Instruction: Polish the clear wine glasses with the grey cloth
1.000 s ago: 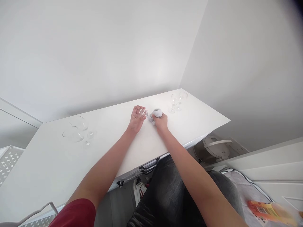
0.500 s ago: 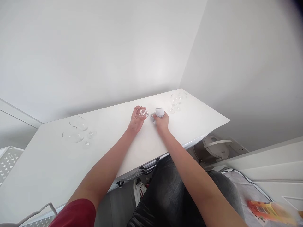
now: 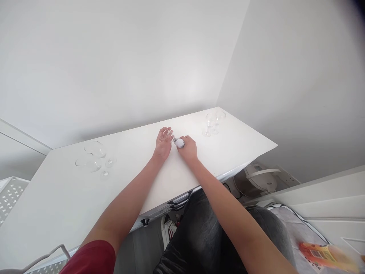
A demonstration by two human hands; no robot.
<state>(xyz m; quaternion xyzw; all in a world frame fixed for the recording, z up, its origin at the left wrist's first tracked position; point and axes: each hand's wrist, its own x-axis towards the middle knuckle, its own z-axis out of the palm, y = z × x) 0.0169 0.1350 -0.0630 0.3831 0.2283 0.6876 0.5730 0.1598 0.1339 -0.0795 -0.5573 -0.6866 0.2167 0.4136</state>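
My left hand (image 3: 163, 144) is curled round the bowl of a clear stemmed glass (image 3: 168, 135), held on its side over the white tabletop (image 3: 137, 171). My right hand (image 3: 186, 147) is closed on a small white cloth (image 3: 179, 142), pressed against the glass close to my left hand's fingers. Most of the cloth is hidden under my fingers.
Two clear glasses (image 3: 90, 158) stand at the left of the tabletop, and two more glasses (image 3: 212, 122) stand at the far right near the wall corner. A white appliance (image 3: 261, 179) sits below the table's right end. An orange packet (image 3: 327, 255) lies at the lower right.
My right hand has slid left along the glass with the cloth, which is now bunched and mostly hidden. My left hand has stayed in place.
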